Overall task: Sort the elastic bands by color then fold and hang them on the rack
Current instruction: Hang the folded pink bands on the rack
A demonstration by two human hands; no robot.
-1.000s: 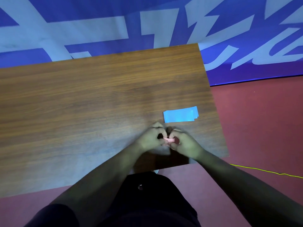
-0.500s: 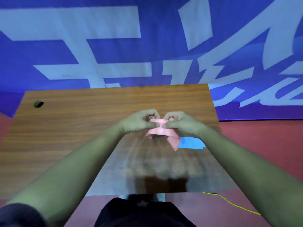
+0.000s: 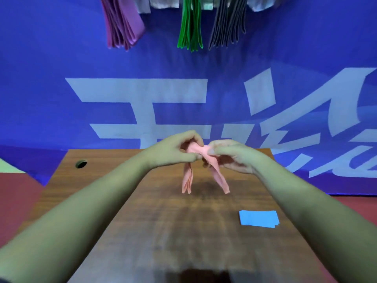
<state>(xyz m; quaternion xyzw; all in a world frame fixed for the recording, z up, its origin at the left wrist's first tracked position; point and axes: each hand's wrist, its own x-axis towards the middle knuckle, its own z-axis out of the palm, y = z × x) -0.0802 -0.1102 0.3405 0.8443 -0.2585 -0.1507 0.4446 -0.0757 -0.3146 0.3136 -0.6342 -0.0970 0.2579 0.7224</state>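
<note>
Brown wood-grain table (image 3: 142,231), viewed from the near edge. Beyond it, folded purple elastic bands (image 3: 122,27), green bands (image 3: 189,27) and grey bands (image 3: 226,27) hang side by side. Folded pink elastic band bundle (image 3: 196,153) is held above the table, pinched by left hand (image 3: 173,150) and right hand (image 3: 234,158), both ends drooping. Flat folded blue band stack (image 3: 258,219) lies on the table's right side.

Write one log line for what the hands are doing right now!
pink bands: held up, ends hanging | left hand: pinches them | right hand: pinches them | blue bands: folded on table
</note>
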